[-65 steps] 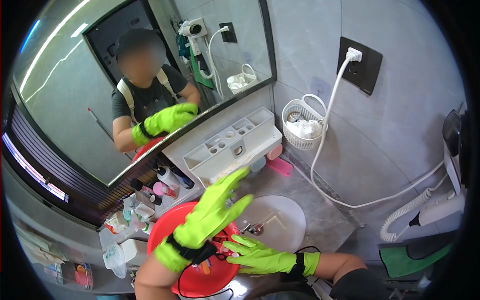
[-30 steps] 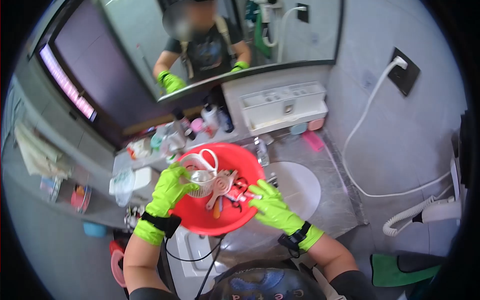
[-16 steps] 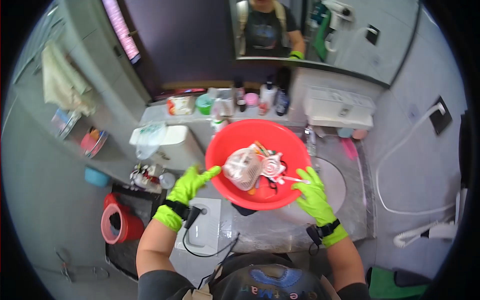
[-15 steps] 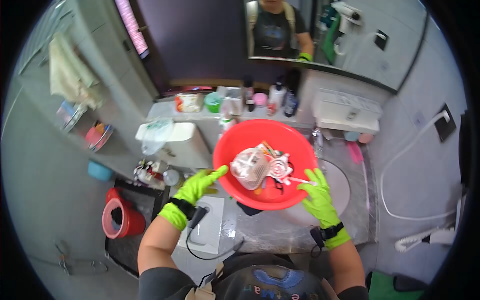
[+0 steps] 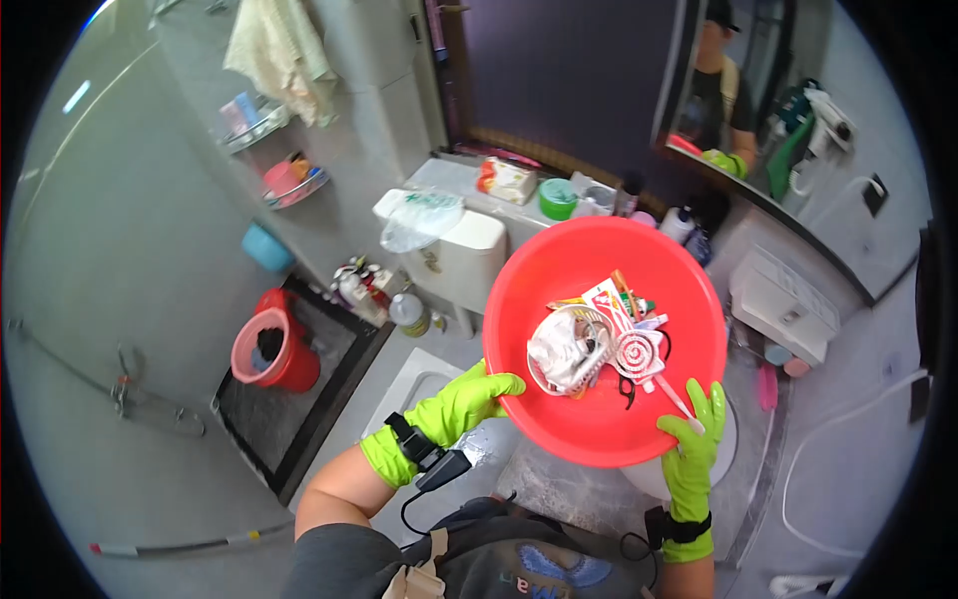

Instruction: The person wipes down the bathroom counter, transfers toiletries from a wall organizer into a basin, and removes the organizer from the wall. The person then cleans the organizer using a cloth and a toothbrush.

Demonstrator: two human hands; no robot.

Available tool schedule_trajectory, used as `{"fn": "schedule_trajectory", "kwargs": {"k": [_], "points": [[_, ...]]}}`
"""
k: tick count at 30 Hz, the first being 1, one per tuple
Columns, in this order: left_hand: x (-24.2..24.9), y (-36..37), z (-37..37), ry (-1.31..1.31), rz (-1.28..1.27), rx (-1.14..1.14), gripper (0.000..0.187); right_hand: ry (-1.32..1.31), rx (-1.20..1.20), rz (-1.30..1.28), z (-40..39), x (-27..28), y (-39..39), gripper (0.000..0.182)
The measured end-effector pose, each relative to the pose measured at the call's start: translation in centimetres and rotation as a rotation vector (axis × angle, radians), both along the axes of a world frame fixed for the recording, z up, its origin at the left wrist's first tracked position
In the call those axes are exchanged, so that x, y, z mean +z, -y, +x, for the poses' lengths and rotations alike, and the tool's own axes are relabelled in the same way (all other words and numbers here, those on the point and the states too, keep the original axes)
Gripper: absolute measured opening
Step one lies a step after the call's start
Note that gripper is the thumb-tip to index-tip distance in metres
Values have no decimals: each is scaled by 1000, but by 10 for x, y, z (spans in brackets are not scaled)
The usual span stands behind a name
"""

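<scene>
Between my two green-gloved hands is a large red basin (image 5: pixel 589 434), held up over the edge of the counter. My left hand (image 5: pixel 454 404) grips its left rim, thumb on top and the fingers hidden underneath. On the lower right rim, my right hand (image 5: pixel 691 449) holds with the thumb inside and the fingers along the outer wall. Inside the basin lie a small white basket (image 5: pixel 537 373) with white items in it, a white lollipop-shaped item with a spiral head (image 5: pixel 637 352), a small black looped item (image 5: pixel 627 391) and several tubes and packets.
Behind the basin, a ledge carries a tissue pack (image 5: pixel 507 181), a green jar (image 5: pixel 557 199) and bottles. A toilet tank (image 5: pixel 461 250) stands left of it. Red buckets (image 5: pixel 299 364) are on the floor at left. The washbasin (image 5: pixel 726 439) is partly under the red basin. A mirror hangs upper right.
My view has turned left, so the room shifts right. The basin is nearer and tilted more toward me, showing more of its contents. My left hand has closed more firmly around its rim.
</scene>
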State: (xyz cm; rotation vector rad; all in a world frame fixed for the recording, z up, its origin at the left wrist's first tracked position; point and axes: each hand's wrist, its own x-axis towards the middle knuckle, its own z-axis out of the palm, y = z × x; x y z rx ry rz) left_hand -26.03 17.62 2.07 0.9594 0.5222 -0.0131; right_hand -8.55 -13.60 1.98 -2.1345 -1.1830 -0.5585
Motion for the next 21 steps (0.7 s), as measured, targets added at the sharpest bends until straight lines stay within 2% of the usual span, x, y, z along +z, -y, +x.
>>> {"fn": "schedule_trajectory", "kwargs": {"k": [1, 4, 5, 8, 11, 14, 18, 20, 21], "points": [[9, 7, -11, 23, -19, 66, 59, 46, 29, -14, -2, 5, -2, 25], [25, 24, -47, -64, 73, 198, 57, -105, 194, 138, 4, -11, -10, 22], [20, 21, -63, -91, 58, 234, 57, -2, 202, 56, 2, -10, -19, 24], [13, 33, -102, -134, 6, 395, 52, -50, 346, 19, -3, -12, -46, 25], [0, 51, -153, -169, -77, 620, 46, -369, 526, 123, -27, -29, -78, 31], [-8, 63, -184, -198, -169, 709, 41, -522, 651, 59, -33, -61, -96, 39], [-46, 68, -220, -72, -241, 848, 42, -634, 738, 27, -63, -63, -124, 32], [-65, 62, -237, -67, -277, 870, 46, -74, 809, -128, -70, -54, -138, 29], [-91, 54, -249, -71, -303, 874, 46, -55, 832, -199, -71, -56, -143, 43]]}}
